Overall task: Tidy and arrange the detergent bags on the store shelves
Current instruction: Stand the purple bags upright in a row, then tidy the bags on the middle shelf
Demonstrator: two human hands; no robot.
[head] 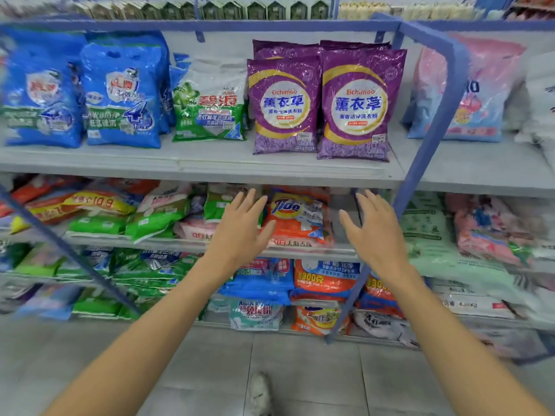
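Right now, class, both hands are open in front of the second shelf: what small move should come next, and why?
Probably close both hands on the orange Tide bag. The left hand and right hand are open and empty on either side of it, and it lies slumped on other bags rather than upright.

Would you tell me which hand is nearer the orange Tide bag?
Left. The left hand overlaps the orange Tide bag at its left edge; the right hand hovers apart, off its right side.

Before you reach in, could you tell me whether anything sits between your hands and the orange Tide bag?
Nothing visible does. The left hand and right hand are both open in front of the orange Tide bag, which lies at the front of its shelf.
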